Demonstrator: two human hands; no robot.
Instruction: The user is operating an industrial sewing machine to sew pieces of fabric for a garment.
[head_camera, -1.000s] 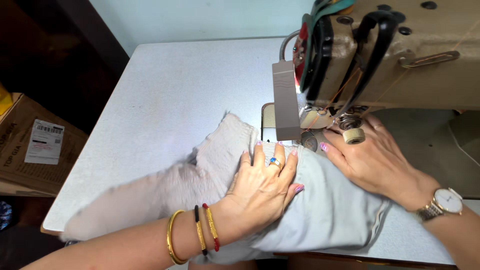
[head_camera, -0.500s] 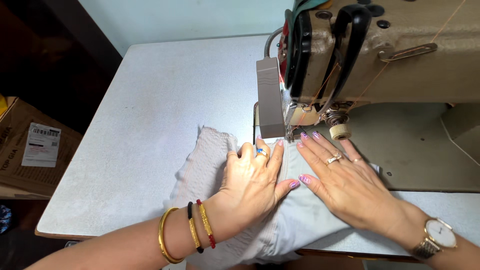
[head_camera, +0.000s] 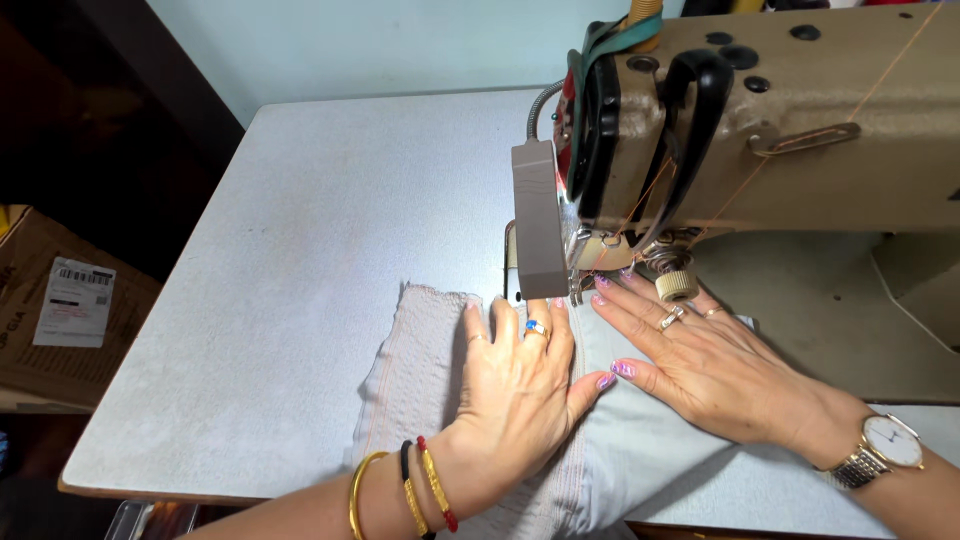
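Note:
A pale grey-white piece of fabric (head_camera: 415, 345) lies on the light table (head_camera: 330, 220), its far edge under the presser foot (head_camera: 578, 290) of a beige industrial sewing machine (head_camera: 800, 130). My left hand (head_camera: 520, 385) presses flat on the cloth just left of the needle, fingers spread, with a blue ring and bangles at the wrist. My right hand (head_camera: 700, 365) lies flat on the cloth to the right of the foot, fingertips near it, with rings and a wristwatch. Neither hand grips anything.
A cardboard box (head_camera: 60, 310) with a white label stands on the floor to the left of the table. Orange thread runs across the machine's arm. The machine's bed (head_camera: 860, 320) fills the right side of the table.
The crumpled cloth has been spread flat and slid up to the presser foot. Both hands moved forward onto it, side by side.

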